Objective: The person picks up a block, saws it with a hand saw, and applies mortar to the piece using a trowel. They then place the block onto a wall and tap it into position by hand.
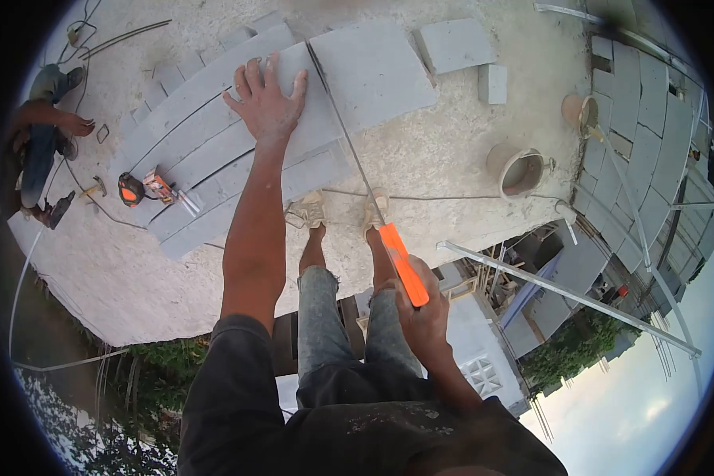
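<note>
My right hand (423, 309) is wrapped round the orange handle of a hand saw (403, 266). Its long thin blade, seen edge-on, runs up and left across the grey blocks, passing over the side nearest my feet. My left hand (270, 107) presses flat, fingers spread, on a light grey block (305, 79) just left of the blade. To the right of the blade lies another wide grey block (381, 67). Several long blocks sit side by side under my left forearm. A tape measure (131, 189) and a small printed box (159, 187) rest on their left end.
A bucket (496, 170) stands right of my feet, a smaller one (573, 111) by the block wall (639, 103). Loose blocks (456, 44) lie at the upper right. Another person (44, 143) is at left with a power tool (59, 210). A cable crosses the floor; metal poles (571, 297) stand right.
</note>
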`<move>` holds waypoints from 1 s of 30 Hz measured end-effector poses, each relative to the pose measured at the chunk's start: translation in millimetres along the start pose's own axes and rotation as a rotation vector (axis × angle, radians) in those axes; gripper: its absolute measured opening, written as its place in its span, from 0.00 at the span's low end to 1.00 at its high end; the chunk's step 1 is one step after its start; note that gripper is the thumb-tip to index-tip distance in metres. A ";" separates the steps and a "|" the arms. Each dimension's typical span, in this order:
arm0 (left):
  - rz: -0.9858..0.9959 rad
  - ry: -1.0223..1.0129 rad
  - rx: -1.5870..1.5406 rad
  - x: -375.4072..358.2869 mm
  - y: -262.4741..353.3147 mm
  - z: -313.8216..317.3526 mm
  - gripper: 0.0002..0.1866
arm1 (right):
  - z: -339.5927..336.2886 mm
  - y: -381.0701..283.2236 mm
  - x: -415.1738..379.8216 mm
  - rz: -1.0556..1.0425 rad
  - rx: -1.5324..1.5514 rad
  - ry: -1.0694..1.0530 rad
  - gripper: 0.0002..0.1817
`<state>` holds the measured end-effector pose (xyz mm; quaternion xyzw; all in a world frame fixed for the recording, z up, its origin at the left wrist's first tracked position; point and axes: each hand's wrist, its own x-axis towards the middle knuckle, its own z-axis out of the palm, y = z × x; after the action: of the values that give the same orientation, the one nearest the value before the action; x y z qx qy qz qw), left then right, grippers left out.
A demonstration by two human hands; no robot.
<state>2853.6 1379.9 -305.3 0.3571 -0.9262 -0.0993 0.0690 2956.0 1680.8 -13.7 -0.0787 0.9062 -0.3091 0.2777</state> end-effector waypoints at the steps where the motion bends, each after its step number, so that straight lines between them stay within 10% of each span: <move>1: 0.003 -0.075 0.015 -32.1 -4.6 -6.4 0.36 | -23.8 -0.3 -35.4 0.090 -0.052 -0.069 0.25; 10: 0.019 -0.001 -0.032 -10.2 -3.1 -0.1 0.36 | 69.8 -7.1 145.3 -0.096 -0.011 -0.016 0.25; 18: 0.029 -0.075 -0.043 -32.4 -5.2 -9.6 0.37 | -33.4 -12.4 -35.6 0.375 0.004 -0.127 0.21; 20: 0.006 -0.009 -0.021 -6.0 -2.9 3.7 0.37 | -0.1 6.0 10.1 -0.058 0.024 0.013 0.21; 22: -0.009 -0.135 0.000 -58.8 -8.1 -14.1 0.37 | 32.9 -12.0 97.1 0.153 -0.058 -0.176 0.24; 25: 0.005 0.011 0.062 -31.0 -3.6 -2.9 0.34 | 71.2 5.0 163.9 -0.119 0.075 0.013 0.24; 30: -0.017 0.011 -0.036 16.0 2.1 -0.5 0.35 | -3.2 -7.6 -3.3 -0.003 0.022 -0.061 0.24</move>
<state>2840.5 1370.6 -303.5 0.3641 -0.9209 -0.1144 0.0796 2956.8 1677.4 -5.5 -0.0862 0.8937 -0.3170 0.3056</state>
